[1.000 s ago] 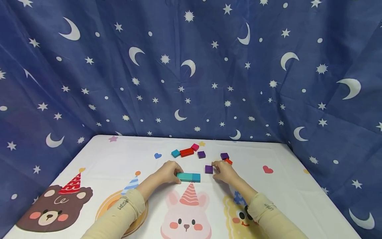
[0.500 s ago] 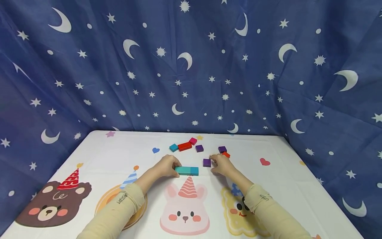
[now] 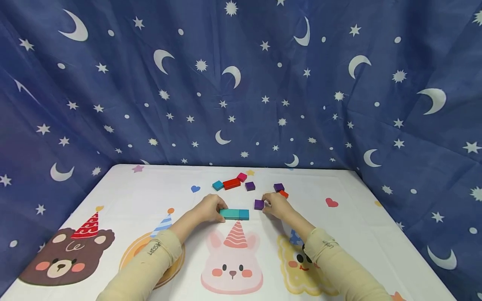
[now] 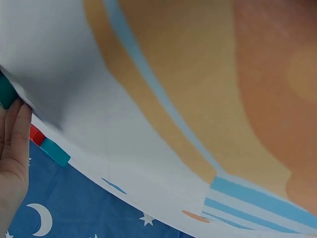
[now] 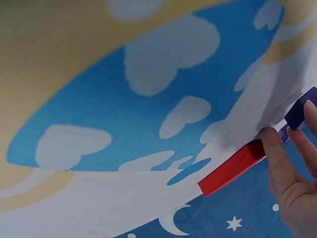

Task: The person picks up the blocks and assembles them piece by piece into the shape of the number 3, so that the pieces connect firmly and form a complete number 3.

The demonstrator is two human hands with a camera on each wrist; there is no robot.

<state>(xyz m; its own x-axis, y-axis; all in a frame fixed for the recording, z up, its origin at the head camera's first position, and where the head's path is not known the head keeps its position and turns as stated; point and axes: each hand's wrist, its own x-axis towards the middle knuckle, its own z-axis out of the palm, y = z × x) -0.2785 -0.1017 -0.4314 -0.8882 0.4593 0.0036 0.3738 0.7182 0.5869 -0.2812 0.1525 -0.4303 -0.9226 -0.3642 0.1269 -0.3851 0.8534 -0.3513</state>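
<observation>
In the head view, a long turquoise block lies end to end with a shorter blue block. My left hand holds the turquoise block's left end, fingers on the far side and thumb near the front. Just right of the pair, and apart from it, sits a small purple block. My right hand has its thumb and fingertips at that block's right edge, pinching it. The left wrist view shows the left fingers beside the turquoise block; the right wrist view shows right fingertips against the purple block.
Farther back lie a blue block, a long red block, a pink block and a purple block. Another purple block touches an orange-red block behind the right hand. A starry blue curtain borders the table.
My right hand has closed in on the near purple block, its thumb and fingers now at the block's edge. The left hand keeps its hold. The head view has tilted and shifted slightly.
</observation>
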